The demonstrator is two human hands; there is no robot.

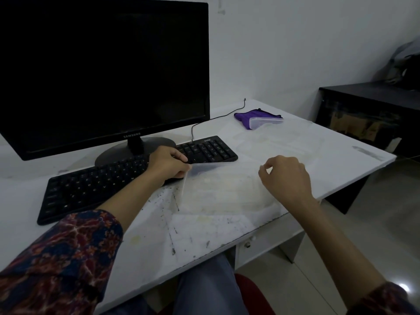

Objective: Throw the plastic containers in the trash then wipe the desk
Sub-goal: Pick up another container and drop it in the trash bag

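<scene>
A patterned sleeve point(56, 258) in dark blue, maroon and red, with pale vein-like markings, is worn on the left arm and ends short of the wrist, at the near edge of the table point(141, 258). A matching cuff point(384, 298) is seen on the right arm, beyond the table's right end. Both forearms are left bare below the sleeves. Blue denim trousers point(204, 287) are visible below the table's near edge.
</scene>
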